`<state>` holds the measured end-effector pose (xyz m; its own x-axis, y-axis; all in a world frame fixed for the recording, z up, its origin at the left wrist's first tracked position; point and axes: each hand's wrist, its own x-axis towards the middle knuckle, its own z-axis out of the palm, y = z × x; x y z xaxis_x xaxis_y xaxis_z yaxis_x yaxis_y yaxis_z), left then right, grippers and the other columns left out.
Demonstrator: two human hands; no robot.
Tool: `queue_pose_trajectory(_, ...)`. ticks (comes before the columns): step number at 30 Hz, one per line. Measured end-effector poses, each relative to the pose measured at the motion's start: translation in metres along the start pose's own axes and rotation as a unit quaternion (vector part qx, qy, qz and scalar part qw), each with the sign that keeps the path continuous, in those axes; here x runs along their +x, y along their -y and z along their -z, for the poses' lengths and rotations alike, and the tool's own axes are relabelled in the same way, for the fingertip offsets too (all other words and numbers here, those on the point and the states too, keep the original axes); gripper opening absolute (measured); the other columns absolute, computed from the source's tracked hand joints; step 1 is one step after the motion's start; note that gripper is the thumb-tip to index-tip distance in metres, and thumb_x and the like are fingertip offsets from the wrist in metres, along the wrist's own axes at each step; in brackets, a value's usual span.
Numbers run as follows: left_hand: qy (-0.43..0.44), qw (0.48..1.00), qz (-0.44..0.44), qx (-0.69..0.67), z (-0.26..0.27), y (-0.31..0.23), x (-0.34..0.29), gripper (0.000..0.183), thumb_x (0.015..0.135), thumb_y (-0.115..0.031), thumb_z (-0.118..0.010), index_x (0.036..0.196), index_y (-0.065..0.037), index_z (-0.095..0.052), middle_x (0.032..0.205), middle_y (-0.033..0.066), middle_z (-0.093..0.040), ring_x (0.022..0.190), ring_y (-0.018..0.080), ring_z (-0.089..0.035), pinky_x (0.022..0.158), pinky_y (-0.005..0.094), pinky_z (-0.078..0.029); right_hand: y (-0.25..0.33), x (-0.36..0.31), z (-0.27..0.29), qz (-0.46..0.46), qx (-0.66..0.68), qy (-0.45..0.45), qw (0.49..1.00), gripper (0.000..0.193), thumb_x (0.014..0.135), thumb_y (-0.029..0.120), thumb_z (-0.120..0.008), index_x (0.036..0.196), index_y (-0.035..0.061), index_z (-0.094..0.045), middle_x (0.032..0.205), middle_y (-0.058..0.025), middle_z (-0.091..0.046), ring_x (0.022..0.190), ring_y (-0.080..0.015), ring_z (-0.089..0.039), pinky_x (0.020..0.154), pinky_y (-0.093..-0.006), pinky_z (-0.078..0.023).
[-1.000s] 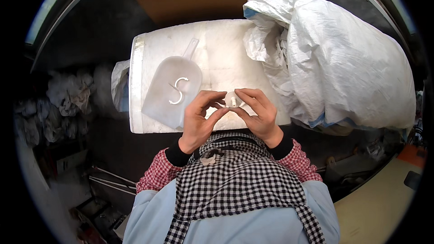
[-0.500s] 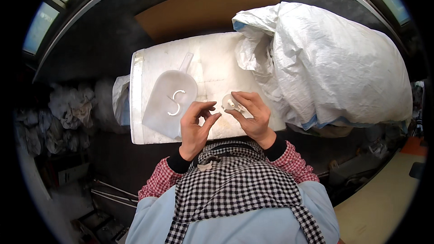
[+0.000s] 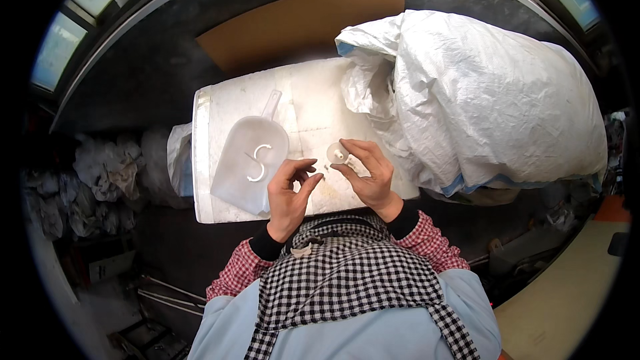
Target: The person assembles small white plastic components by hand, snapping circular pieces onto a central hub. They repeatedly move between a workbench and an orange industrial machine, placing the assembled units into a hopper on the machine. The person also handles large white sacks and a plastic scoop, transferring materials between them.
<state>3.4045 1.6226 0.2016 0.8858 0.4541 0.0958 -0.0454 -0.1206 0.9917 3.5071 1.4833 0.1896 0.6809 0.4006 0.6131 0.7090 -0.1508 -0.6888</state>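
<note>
My right hand point(image 3: 373, 177) pinches the edge of a small round whitish plastic disc point(image 3: 335, 151) between thumb and fingers. A short white stem stands up from the disc's middle. Facing it, my left hand point(image 3: 288, 190) is half curled, with a gap between thumb and index fingertip and nothing visible in it. Tiny bits lie on the white block's top point(image 3: 313, 113) between the hands. To the left rests a translucent white scoop point(image 3: 233, 170), its handle pointing away from me. Thin curved white pieces point(image 3: 256, 172) lie in the scoop.
A big white woven sack point(image 3: 493, 93) with blue edging leans over the block's right side. Behind the block lies a brown cardboard sheet point(image 3: 307, 23) on a dark surface. Bundled plastic bags point(image 3: 107, 170) are at the left, and a pale tabletop point(image 3: 567, 293) at the lower right.
The whole view has shifted slightly, so the block and scoop sit a little lower. My left hand has drawn slightly back from the disc, which my right hand still holds.
</note>
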Motion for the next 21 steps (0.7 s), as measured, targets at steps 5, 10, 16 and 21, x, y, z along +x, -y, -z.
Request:
queue_pose_trajectory(5, 0.004, 1.000, 0.004, 0.005, -0.001, -0.001, 0.001, 0.025, 0.077, 0.002, -0.067, 0.101, 0.002, -0.061, 0.083, 0.0038, -0.057, 0.067, 0.0067, -0.049, 0.061, 0.0197, -0.042, -0.004, -0.005, -0.002, -0.027, 0.031, 0.005, 0.999, 0.053, 0.064, 0.003, -0.078, 0.113, 0.0012, -0.058, 0.096, -0.0121, -0.064, 0.081, -0.0210, -0.063, 0.070, -0.0282, -0.051)
queue_pose_trajectory(10, 0.005, 1.000, 0.006, 0.000, -0.003, -0.001, 0.002, 0.024, 0.078, 0.002, -0.067, 0.101, 0.001, -0.060, 0.083, 0.0033, -0.057, 0.066, 0.0064, -0.049, 0.061, 0.0196, -0.041, -0.005, -0.006, -0.001, -0.023, 0.024, 0.013, 0.999, 0.058, 0.065, 0.004, -0.078, 0.118, 0.0018, -0.055, 0.096, -0.0120, -0.065, 0.081, -0.0203, -0.063, 0.071, -0.0276, -0.050)
queue_pose_trajectory(16, 0.008, 1.000, -0.001, 0.000, -0.005, 0.000, 0.002, 0.024, 0.078, 0.002, -0.067, 0.101, 0.002, -0.060, 0.082, 0.0034, -0.057, 0.066, 0.0062, -0.049, 0.060, 0.0193, -0.041, -0.005, -0.009, 0.000, -0.021, 0.022, 0.018, 0.999, 0.061, 0.065, 0.005, -0.078, 0.120, 0.0020, -0.053, 0.097, -0.0117, -0.065, 0.081, -0.0197, -0.063, 0.071, -0.0274, -0.050)
queue_pose_trajectory(21, 0.010, 1.000, 0.018, -0.006, -0.006, 0.003, 0.003, 0.023, 0.079, 0.001, -0.066, 0.101, 0.001, -0.060, 0.082, 0.0037, -0.058, 0.066, 0.0064, -0.049, 0.060, 0.0195, -0.041, -0.006, -0.014, -0.002, -0.031, 0.024, 0.027, 0.999, 0.061, 0.065, 0.005, -0.077, 0.120, 0.0022, -0.053, 0.098, -0.0111, -0.065, 0.083, -0.0199, -0.063, 0.072, -0.0279, -0.050)
